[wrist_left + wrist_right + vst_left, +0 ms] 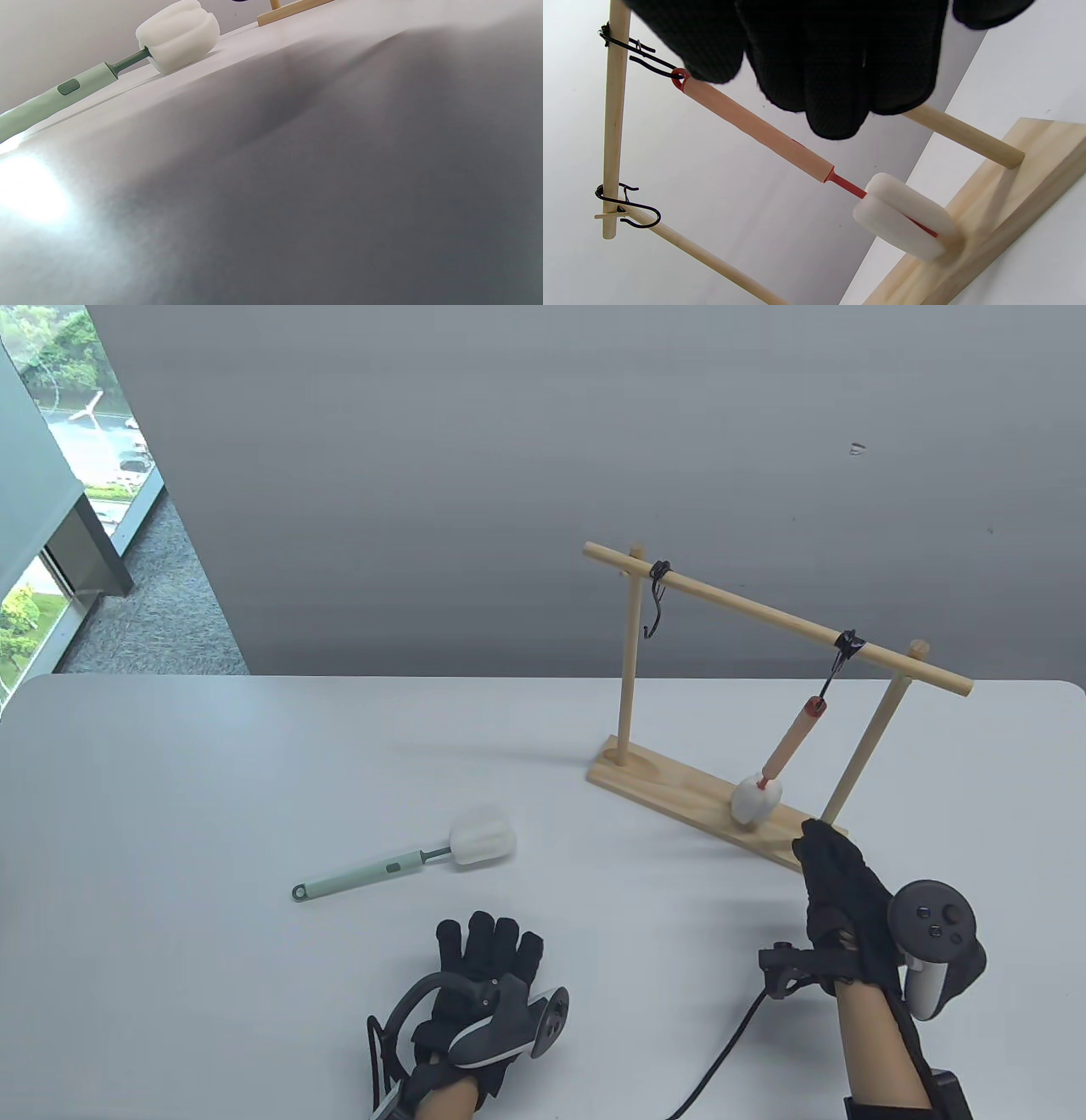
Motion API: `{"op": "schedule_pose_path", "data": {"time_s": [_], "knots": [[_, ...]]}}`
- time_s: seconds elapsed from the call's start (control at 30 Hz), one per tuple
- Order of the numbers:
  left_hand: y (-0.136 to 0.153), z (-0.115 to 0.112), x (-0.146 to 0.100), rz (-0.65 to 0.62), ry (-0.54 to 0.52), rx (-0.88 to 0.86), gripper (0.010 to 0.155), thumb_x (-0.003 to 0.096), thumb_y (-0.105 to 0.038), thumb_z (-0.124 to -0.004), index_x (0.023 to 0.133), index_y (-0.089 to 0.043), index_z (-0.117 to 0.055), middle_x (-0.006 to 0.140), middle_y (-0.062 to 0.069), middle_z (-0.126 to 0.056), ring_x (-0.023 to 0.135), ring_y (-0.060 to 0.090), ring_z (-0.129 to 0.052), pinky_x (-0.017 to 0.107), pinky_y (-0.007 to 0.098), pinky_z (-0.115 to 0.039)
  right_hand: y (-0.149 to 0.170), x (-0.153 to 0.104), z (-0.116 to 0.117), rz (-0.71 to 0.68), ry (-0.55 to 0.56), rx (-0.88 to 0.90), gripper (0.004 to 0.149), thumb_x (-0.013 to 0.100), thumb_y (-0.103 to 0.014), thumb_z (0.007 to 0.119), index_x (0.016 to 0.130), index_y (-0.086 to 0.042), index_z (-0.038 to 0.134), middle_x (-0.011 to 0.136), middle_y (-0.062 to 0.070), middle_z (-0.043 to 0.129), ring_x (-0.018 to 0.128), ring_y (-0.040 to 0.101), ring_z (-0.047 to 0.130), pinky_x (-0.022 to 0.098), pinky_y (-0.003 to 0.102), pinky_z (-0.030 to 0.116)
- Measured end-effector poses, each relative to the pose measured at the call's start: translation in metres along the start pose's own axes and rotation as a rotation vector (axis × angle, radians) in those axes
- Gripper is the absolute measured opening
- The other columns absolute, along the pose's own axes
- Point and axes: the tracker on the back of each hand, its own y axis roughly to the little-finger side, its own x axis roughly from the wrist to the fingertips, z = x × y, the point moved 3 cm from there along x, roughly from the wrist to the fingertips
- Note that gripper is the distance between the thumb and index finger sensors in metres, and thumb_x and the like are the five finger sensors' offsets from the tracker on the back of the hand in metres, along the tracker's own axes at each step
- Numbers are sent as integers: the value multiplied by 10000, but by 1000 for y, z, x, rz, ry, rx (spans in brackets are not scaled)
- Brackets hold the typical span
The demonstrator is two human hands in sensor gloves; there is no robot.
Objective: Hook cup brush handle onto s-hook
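Note:
A wooden rack (pixel 721 806) stands at the right of the table with two black s-hooks on its bar. The right s-hook (pixel 846 651) carries a peach-handled cup brush (pixel 789 746) by its red loop; its white sponge head (pixel 753 800) touches the rack base. The left s-hook (pixel 654 602) is bare. A green-handled cup brush (pixel 382 871) with a white sponge head lies on the table left of the rack. My left hand (pixel 488 937) rests flat on the table below it, holding nothing. My right hand (pixel 819 836) hovers by the rack base, fingers extended, empty. The right wrist view shows the hung brush (pixel 755 125) under my fingers (pixel 835 84).
The white table (pixel 212 780) ends at a grey wall behind the rack. A window is at the far left. A black cable (pixel 721 1060) trails from my right wrist. The left wrist view shows the green brush (pixel 63 91) close to the table surface.

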Motion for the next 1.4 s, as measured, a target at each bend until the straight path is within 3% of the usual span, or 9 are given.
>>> {"op": "schedule_pose_path", "data": {"time_s": [0.23,0.33,0.57,0.67,0.87,0.97,1.1,1.27,1.4], "knots": [[2,0,0,11,1,-5,775,473,-642,-515,1117,-279,-282,1200,93,-385,1138,404,-419,741,695,-329,-2,0,2,-16,-9,-3,489,516,-359,714,871,-33,801,743,218,914,749,477,857,568,692,505],[5,-1,1,24,9,-5,773,473,-639,-518,1117,-272,-296,1191,94,-433,1117,379,-536,745,685,-360,-4,-1,5,-27,-17,-8,484,517,-361,712,862,-36,810,730,213,924,738,469,871,565,688,516],[23,0,0,108,-9,-16,711,495,-588,-494,1114,-277,-336,1182,94,-476,1095,368,-601,752,670,-400,-10,-3,8,-61,-13,17,476,525,-361,682,849,-43,824,712,203,939,718,462,890,558,678,540],[34,0,0,163,-22,-18,700,497,-581,-495,1115,-282,-357,1173,92,-514,1069,359,-659,755,657,-433,-10,-3,9,-63,-20,12,477,526,-364,679,847,-43,825,708,201,942,715,458,894,556,677,545],[77,-2,-2,405,-32,40,678,501,-575,-505,1108,-277,-454,1074,87,-709,905,301,-862,718,562,-614,-12,-2,12,-71,-25,34,477,528,-368,675,846,-46,826,705,198,944,713,455,897,556,674,550],[108,-7,0,484,2,-155,629,519,-527,-504,1088,-262,-520,994,60,-801,803,247,-941,669,509,-696,-14,-2,14,-81,-25,38,476,529,-372,672,846,-51,825,703,191,946,711,446,902,555,670,556],[150,-3,0,620,-99,-463,632,519,-525,-504,1068,-224,-584,877,69,-896,672,250,-999,611,499,-738,-18,-4,19,-106,-29,58,475,527,-372,674,836,-48,834,687,189,956,692,445,915,546,666,569],[169,4,14,664,-20,-450,643,518,-556,-492,1066,-238,-605,842,61,-926,637,247,-1014,601,495,-749,-19,-5,23,-109,-48,69,477,529,-373,672,837,-48,834,686,189,957,693,445,915,547,665,569],[173,2,37,697,61,-469,631,518,-550,-557,1072,-249,-589,850,41,-915,650,232,-1005,615,489,-741,-16,-5,24,-100,-66,53,478,528,-372,673,839,-45,832,690,192,954,696,448,911,546,667,567]]}}
